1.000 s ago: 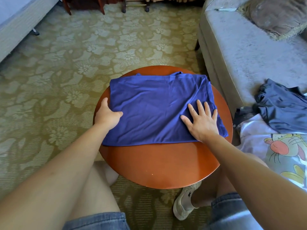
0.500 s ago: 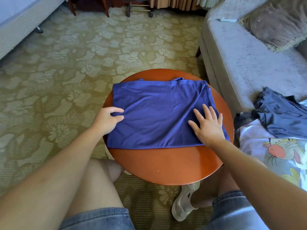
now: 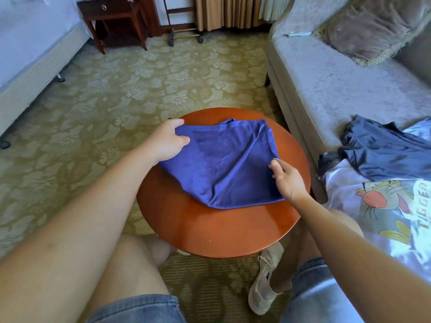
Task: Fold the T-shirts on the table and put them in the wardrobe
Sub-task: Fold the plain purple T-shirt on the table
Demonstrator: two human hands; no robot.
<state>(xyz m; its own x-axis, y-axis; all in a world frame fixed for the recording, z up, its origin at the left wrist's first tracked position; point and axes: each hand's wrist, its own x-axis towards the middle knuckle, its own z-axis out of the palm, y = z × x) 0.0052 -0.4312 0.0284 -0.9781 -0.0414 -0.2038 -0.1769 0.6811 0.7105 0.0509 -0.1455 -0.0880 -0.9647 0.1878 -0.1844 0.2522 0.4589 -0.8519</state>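
Head view: blue T-shirt (image 3: 228, 164) lies partly folded and rumpled on the round bench (image 3: 210, 229). Left hand (image 3: 166, 143) grips its left edge, fingers clamped on the cloth. Right hand (image 3: 288, 180) is at the right edge, fingers loosely apart, holding nothing. White printed T-shirt (image 3: 384, 206) and dark garment (image 3: 384, 150) lie on the sofa (image 3: 326, 89).

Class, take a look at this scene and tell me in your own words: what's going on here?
A seated person is folding a blue T-shirt on a round wooden table. The left hand grips the shirt's left edge, raised off the table; the right hand is open at its right edge. A dark T-shirt and a white cartoon-print T-shirt lie unfolded on the sofa.
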